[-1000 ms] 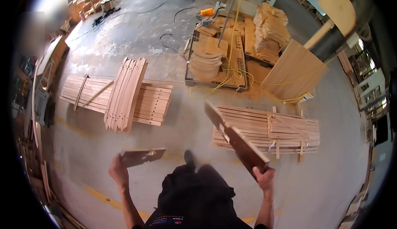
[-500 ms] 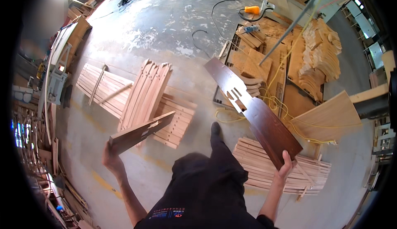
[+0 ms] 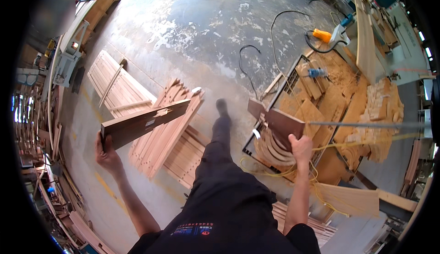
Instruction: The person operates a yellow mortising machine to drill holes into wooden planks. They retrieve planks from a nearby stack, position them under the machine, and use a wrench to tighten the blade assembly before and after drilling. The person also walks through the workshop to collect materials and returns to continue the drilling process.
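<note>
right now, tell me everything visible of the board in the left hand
The board looks like wood: long, flat, dark brown, with a pale cut-out toward its far end and a small white patch. The left hand grips its near end. Held edge-up and slanting, it overlaps pale planks in view; contact with them is unclear.

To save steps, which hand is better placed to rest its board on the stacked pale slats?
Likely your left hand: in view, its dark board overlaps the stacked pale slats, whereas your right hand holds a second board overlapping the curved wooden pieces.
</note>
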`<act>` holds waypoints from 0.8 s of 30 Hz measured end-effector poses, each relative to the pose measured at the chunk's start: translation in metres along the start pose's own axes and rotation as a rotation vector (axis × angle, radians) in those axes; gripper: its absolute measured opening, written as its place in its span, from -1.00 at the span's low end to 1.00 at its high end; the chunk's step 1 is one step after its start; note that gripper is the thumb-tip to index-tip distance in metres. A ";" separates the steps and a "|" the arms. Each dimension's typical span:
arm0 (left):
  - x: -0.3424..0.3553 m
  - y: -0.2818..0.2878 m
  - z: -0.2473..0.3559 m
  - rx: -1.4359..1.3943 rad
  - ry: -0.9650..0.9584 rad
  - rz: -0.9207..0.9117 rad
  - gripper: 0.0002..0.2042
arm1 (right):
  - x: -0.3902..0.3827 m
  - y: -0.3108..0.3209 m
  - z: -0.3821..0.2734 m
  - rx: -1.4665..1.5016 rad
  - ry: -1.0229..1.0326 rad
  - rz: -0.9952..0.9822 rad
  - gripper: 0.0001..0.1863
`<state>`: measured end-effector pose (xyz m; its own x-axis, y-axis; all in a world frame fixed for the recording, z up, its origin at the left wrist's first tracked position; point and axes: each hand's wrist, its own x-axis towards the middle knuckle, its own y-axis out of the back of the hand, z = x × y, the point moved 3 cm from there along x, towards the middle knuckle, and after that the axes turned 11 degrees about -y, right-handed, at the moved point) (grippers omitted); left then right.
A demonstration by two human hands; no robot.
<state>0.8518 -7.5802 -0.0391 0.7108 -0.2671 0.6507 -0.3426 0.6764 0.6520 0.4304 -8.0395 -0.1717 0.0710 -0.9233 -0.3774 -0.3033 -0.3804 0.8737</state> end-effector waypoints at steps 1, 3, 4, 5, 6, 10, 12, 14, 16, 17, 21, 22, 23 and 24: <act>0.021 -0.036 -0.011 0.000 0.028 -0.013 -0.71 | 0.032 -0.023 -0.023 -0.044 0.052 0.036 -0.48; 0.074 -0.101 -0.019 -0.008 0.071 -0.029 -0.71 | 0.086 -0.067 -0.068 -0.191 0.066 -0.007 -0.48; 0.106 -0.132 -0.016 -0.020 0.080 -0.044 -0.71 | 0.106 -0.084 -0.094 -0.297 0.014 -0.087 -0.49; 0.139 -0.163 -0.012 -0.032 0.090 -0.056 -0.72 | 0.132 -0.091 -0.120 -0.276 0.024 -0.089 -0.49; 0.172 -0.190 -0.010 -0.012 0.092 -0.073 -0.72 | 0.153 -0.092 -0.138 -0.265 0.028 -0.100 -0.49; 0.274 -0.272 -0.029 -0.065 0.122 -0.121 -0.74 | 0.229 -0.084 -0.238 -0.225 0.086 -0.145 -0.53; 0.321 -0.319 -0.034 0.018 0.040 -0.112 -0.72 | 0.282 -0.093 -0.280 -0.206 0.062 -0.177 -0.55; 0.375 -0.366 -0.027 0.066 0.079 -0.161 -0.69 | 0.328 -0.101 -0.330 -0.215 0.003 -0.222 -0.58; 0.421 -0.412 -0.041 0.100 0.110 -0.155 -0.68 | 0.375 -0.108 -0.386 -0.270 -0.014 -0.282 -0.58; 0.444 -0.435 -0.050 0.132 0.115 -0.170 -0.68 | 0.395 -0.112 -0.410 -0.281 -0.014 -0.288 -0.58; 0.521 -0.524 -0.088 0.218 0.300 -0.155 -0.72 | 0.510 -0.116 -0.539 -0.380 0.013 -0.322 -0.57; 0.543 -0.545 -0.095 0.210 0.396 -0.154 -0.72 | 0.539 -0.112 -0.576 -0.417 0.015 -0.337 -0.56; 0.567 -0.564 -0.096 0.212 0.464 -0.166 -0.73 | 0.556 -0.098 -0.631 -0.452 0.047 -0.399 -0.57; 0.586 -0.580 -0.104 0.259 0.430 -0.158 -0.73 | 0.578 -0.083 -0.699 -0.488 0.094 -0.458 -0.58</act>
<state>1.5308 -8.0574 -0.0768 0.9355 -0.0092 0.3532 -0.3126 0.4441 0.8397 1.1604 -8.5784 -0.2479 0.1796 -0.6556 -0.7334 0.2397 -0.6939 0.6790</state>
